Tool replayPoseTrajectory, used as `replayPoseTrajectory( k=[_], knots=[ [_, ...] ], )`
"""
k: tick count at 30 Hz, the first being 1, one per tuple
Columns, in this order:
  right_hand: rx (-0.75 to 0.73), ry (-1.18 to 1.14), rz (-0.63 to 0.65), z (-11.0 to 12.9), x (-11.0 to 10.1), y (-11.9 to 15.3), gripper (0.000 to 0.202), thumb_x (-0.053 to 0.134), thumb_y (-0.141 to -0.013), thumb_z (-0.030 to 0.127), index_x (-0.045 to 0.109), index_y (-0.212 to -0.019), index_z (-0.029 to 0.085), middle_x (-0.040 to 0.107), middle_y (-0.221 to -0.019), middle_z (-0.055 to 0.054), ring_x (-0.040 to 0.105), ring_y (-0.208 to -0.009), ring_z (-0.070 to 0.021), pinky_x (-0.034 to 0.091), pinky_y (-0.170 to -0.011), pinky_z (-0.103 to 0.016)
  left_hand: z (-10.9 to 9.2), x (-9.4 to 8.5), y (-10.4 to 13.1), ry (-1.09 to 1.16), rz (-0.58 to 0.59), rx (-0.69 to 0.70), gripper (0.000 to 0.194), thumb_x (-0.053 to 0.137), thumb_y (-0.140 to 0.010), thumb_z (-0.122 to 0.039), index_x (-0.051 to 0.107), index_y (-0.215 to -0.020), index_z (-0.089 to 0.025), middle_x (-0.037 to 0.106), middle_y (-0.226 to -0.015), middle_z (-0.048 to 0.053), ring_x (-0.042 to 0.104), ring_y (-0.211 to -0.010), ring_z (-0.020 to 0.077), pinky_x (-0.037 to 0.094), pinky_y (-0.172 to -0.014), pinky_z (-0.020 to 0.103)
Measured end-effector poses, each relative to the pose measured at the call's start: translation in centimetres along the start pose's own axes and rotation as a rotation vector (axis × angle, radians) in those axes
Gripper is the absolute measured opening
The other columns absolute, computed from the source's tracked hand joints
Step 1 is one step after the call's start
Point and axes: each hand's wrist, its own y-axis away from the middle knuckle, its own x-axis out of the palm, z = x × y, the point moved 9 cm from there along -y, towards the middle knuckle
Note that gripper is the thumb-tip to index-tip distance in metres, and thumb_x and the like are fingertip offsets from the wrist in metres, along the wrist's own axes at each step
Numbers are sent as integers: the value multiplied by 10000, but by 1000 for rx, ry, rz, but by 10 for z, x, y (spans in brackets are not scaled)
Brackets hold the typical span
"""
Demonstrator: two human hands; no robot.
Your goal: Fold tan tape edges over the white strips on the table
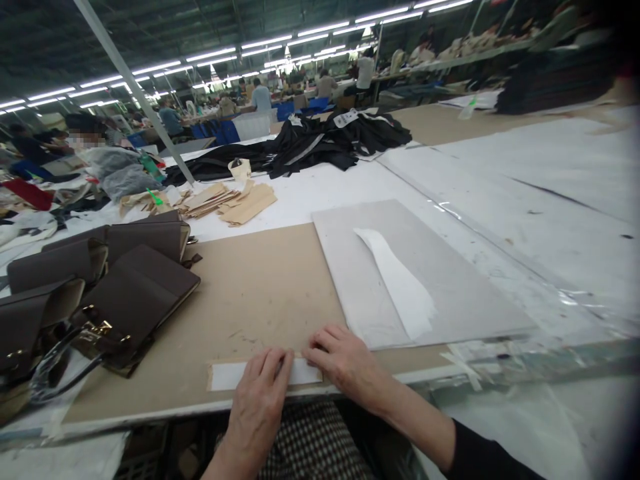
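Note:
A narrow white strip (pixel 227 377) with a tan border lies flat along the front edge of the tan board (pixel 260 287). My left hand (pixel 261 393) rests over the middle of this strip, its fingers bent and pressed together on it. At the strip's right end is my right hand (pixel 345 363), with thumb and index finger closed on the upper edge. The fingertips of both hands are close together but apart. To the right, a curved white piece (pixel 395 283) lies on a pale grey sheet (pixel 460 293).
Several dark brown bags (pixel 143 287) with gold hardware crowd the left side. Behind the board lie tan flat pieces (pixel 250 203) and a heap of black straps (pixel 320 143). A slanted metal pole (pixel 135 87) rises at the left. People work at tables farther back.

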Motion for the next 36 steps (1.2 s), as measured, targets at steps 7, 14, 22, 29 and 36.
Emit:
replayPoseTrajectory(
  k=[7,14,22,29,36],
  knots=[
    [-9,81,78,16,-5,2,171,680,-956,184,635,-1118,155,624,-1049,-56,524,-982,-255,433,-891,-423,-16,3,-15,44,28,-91,449,460,-918,-15,535,-1359,-65,576,-1204,158,537,-1074,287,558,-945,457],
    [75,53,3,14,-8,10,239,667,-958,180,621,-1193,168,630,-1109,-71,528,-1045,-276,423,-949,-457,14,-10,10,-55,29,-107,433,470,-939,-42,536,-1360,-115,607,-1173,119,554,-1078,281,543,-954,443],
    [155,-25,-95,4,-6,14,303,713,-911,126,634,-1186,226,622,-1172,-70,519,-1131,-300,439,-981,-494,20,-15,-13,169,16,-225,253,473,-957,-81,617,-1131,-194,638,-1133,83,591,-1055,260,531,-935,444],
    [350,-67,-367,-8,-20,38,300,651,-927,115,561,-1212,92,527,-1319,-201,495,-1180,-333,495,-979,-509,-4,16,-53,595,102,-260,294,469,-989,-120,580,-1234,-239,609,-1196,75,604,-1091,199,532,-965,378],
    [393,-12,-372,15,-17,62,226,531,-974,95,617,-1170,168,643,-1156,-103,547,-1057,-298,494,-901,-478,-6,13,-54,531,113,-153,261,467,-1019,-170,627,-1217,-226,598,-1151,83,599,-1073,202,546,-936,370]
  ],
)
